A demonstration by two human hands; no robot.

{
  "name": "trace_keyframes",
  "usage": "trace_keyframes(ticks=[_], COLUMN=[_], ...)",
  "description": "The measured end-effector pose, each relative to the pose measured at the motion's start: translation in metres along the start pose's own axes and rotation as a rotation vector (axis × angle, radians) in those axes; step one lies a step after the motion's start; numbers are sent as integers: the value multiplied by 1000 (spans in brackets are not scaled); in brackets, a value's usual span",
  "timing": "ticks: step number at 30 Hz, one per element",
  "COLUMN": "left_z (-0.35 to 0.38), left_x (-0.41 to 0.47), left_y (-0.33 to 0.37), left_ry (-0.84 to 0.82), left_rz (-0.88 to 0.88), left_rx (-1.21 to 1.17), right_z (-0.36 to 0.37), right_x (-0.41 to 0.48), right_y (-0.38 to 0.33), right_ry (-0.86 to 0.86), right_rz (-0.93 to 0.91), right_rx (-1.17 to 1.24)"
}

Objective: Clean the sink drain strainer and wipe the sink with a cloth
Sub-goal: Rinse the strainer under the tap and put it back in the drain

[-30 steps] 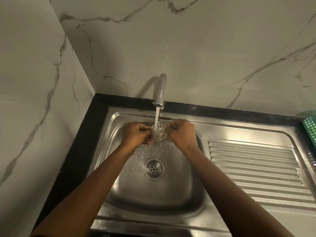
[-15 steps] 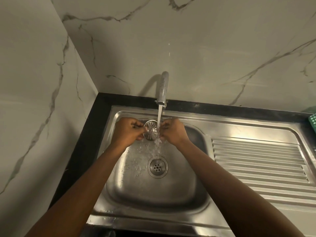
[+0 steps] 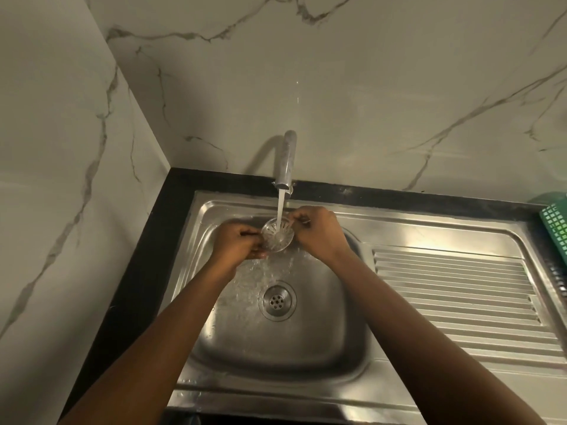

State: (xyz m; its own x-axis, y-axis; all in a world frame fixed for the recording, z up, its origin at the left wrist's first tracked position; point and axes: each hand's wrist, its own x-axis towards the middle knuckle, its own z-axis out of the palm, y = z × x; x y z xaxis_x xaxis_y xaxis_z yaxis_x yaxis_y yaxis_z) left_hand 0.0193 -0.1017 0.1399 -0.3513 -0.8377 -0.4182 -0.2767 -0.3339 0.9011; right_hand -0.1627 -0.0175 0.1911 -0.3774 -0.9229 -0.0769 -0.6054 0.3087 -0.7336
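Note:
A round metal drain strainer (image 3: 277, 235) with slots is held over the steel sink (image 3: 319, 342), right under the running tap (image 3: 287, 162). Water falls into the strainer's open side and splashes down into the basin. My left hand (image 3: 236, 242) pinches its left rim and my right hand (image 3: 319, 233) pinches its right rim. Below them the drain opening (image 3: 277, 300) sits uncovered in the basin floor. No cloth is in view.
A ribbed draining board (image 3: 460, 299) extends right of the basin. A green plastic basket (image 3: 555, 223) stands at the far right edge. Black counter (image 3: 147, 271) borders the sink, with marble walls close on the left and behind.
The strainer has been turned from its closed back side to its open slotted side under the water. Both hands stayed at the tap, shifting slightly.

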Motion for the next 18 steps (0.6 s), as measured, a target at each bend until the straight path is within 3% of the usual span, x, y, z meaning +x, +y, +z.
trace_keyframes(ticks=[5,9,14,18], left_z=[7,9,4,-5], left_x=[2,5,6,3], left_y=[7,10,7,3], left_ry=[6,0,17,-3], left_rz=[-37,-65,-63,-18], left_rx=[-90,-109,-116,-121], right_z=[-16,-12,0,10], right_x=[-10,-14,-7,1], right_y=[-3,2,6,9], right_ry=[-213,-278,-204,-166], right_rz=[-273,-272,-149,94], right_rx=[-268,-393,-8,341])
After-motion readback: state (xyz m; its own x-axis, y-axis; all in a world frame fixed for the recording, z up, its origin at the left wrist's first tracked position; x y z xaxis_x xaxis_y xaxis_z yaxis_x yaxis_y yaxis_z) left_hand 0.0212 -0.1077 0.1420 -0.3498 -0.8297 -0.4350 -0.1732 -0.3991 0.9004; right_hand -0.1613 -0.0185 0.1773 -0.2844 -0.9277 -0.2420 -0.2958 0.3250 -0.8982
